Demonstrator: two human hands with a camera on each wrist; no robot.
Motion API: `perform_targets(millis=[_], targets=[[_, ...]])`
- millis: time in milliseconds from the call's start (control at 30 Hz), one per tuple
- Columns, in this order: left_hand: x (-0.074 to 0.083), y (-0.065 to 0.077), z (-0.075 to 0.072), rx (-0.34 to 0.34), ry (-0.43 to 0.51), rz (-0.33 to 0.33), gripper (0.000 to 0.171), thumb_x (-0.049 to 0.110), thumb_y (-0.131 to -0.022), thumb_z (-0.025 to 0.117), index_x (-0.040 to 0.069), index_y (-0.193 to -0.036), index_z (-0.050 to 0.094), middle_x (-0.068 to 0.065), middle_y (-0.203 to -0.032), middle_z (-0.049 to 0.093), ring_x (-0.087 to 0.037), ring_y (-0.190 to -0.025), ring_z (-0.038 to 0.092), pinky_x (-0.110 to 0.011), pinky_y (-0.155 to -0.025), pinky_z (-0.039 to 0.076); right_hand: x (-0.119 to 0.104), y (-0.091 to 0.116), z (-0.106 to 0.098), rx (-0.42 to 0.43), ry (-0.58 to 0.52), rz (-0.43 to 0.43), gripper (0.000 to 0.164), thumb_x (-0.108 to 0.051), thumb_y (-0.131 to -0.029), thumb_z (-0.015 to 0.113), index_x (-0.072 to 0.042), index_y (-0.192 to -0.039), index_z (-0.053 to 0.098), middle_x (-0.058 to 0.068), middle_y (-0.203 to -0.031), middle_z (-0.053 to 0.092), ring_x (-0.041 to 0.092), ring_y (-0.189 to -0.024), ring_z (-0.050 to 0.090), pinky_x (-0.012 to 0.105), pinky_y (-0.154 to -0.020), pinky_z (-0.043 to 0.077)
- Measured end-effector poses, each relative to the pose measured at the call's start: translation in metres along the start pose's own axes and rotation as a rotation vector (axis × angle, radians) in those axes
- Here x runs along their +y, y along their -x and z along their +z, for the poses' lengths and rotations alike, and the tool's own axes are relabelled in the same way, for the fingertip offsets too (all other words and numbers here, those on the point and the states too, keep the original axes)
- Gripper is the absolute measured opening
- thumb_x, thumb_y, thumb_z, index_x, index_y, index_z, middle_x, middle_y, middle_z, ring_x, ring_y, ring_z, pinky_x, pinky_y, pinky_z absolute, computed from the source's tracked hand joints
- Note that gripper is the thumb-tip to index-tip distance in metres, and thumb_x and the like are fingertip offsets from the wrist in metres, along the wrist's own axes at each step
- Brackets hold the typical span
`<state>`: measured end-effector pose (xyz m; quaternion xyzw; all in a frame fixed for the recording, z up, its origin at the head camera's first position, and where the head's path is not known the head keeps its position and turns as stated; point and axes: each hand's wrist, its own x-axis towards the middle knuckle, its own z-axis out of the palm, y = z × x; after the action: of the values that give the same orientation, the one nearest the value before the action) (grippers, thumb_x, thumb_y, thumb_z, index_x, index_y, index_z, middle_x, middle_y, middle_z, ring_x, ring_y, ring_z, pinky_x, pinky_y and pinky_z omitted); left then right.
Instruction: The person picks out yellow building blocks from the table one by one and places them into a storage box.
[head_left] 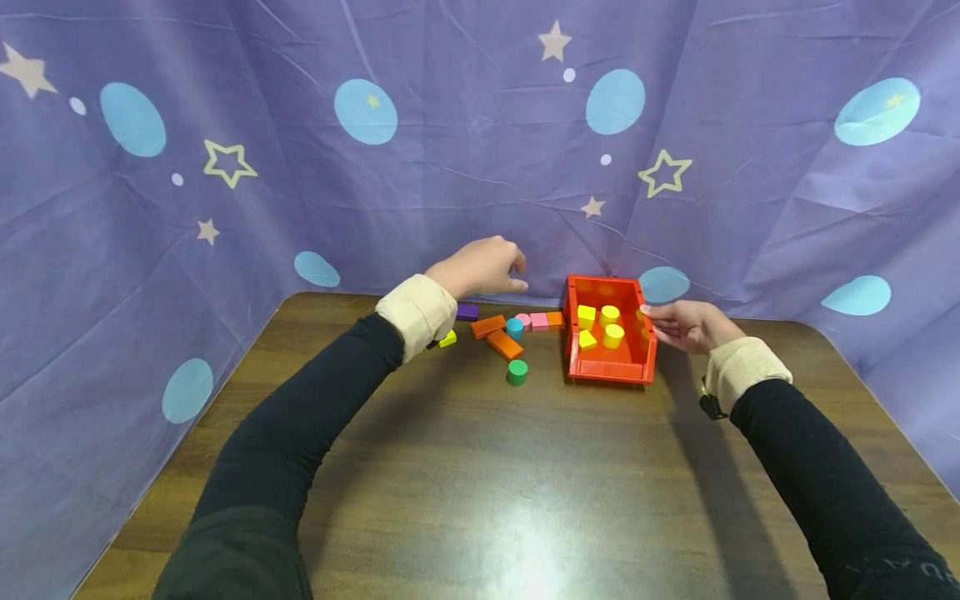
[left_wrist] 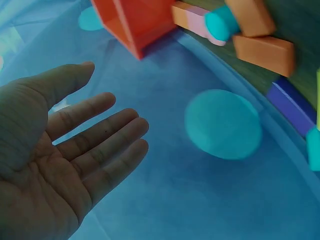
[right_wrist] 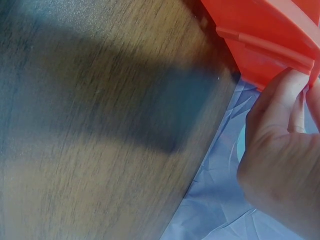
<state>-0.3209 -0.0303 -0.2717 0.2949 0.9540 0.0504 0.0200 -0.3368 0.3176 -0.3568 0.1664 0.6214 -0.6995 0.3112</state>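
Note:
My left hand (head_left: 483, 267) hovers above the blocks at the back of the table; in the left wrist view its palm and loosely bent fingers hold nothing. With thumb and fingers, my right hand (head_left: 690, 323) pinches the right wall of a red bin (head_left: 611, 372). Inside the bin lie several yellow blocks (head_left: 612, 336). Left of it are orange blocks (head_left: 505, 344), a blue cylinder (head_left: 514, 327), pink blocks (head_left: 540, 322) and a purple block (head_left: 467, 312). A green cylinder (head_left: 517, 372) stands nearer the front, and a yellow-green block (head_left: 447, 339) shows beside the left cuff.
The brown wooden table (head_left: 480, 467) has its back edge against a purple-blue curtain (head_left: 465, 150) with stars and ovals, which also hangs along both sides. In the left wrist view, another blue block (left_wrist: 313, 148) lies near the purple one.

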Motion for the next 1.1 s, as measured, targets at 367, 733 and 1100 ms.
perform_targets(millis=[367,733,1100], targets=[[-0.034,0.024,0.017,-0.06,0.009,-0.064,0.036,0.029,-0.098,0.071,0.002,-0.121,0.073,-0.012,-0.114,0.072,-0.026,-0.104,0.066,-0.04,-0.096,0.052,0.0,0.0,0.001,-0.014,0.017,-0.015,0.041,-0.012,-0.106,0.053,-0.01,-0.072,0.075,-0.002,-0.072,0.073,0.007,-0.067,0.068,0.019,-0.07,0.057],[-0.062,0.04,0.037,-0.094,0.01,-0.133,0.033,0.027,-0.097,0.072,0.0,-0.117,0.073,-0.014,-0.118,0.072,-0.031,-0.11,0.066,-0.044,-0.099,0.051,0.0,0.002,0.0,-0.009,0.02,-0.008,0.04,-0.012,-0.106,0.053,-0.01,-0.072,0.074,-0.002,-0.072,0.073,0.007,-0.067,0.068,0.019,-0.07,0.057],[-0.079,0.052,0.055,-0.156,0.031,-0.212,0.041,0.028,-0.095,0.074,-0.001,-0.122,0.07,-0.019,-0.126,0.068,-0.035,-0.117,0.062,-0.047,-0.102,0.049,0.0,0.002,0.0,-0.024,0.013,0.0,0.04,-0.012,-0.107,0.053,-0.01,-0.072,0.074,-0.001,-0.073,0.073,0.006,-0.067,0.067,0.018,-0.07,0.057]])
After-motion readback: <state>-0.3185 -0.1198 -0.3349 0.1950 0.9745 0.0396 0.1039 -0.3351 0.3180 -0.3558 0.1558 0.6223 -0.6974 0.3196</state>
